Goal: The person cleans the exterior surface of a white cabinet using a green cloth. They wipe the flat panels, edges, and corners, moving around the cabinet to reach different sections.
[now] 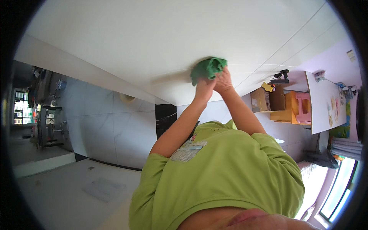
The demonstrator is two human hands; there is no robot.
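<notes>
A crumpled green cloth (208, 67) rests against a broad, smooth white panel (138, 37) in front of me. My left hand (205, 88) grips the cloth's lower side, its fingertips hidden in the folds and slightly blurred. Close beside it, my right hand (224, 81) holds the cloth's right end, where the fabric is bunched. The two wrists are near each other, and both forearms reach up from my body. A soft shadow falls on the panel to the left of the cloth.
Past the panel's left edge lies a tiled floor (95, 100) with a black marbled strip (166, 119). Rightward stand an open cardboard box (258, 99), a pink plastic stool (303, 107) and a white table (322, 103). A black bracket with a yellow star (267, 86) juts out nearby.
</notes>
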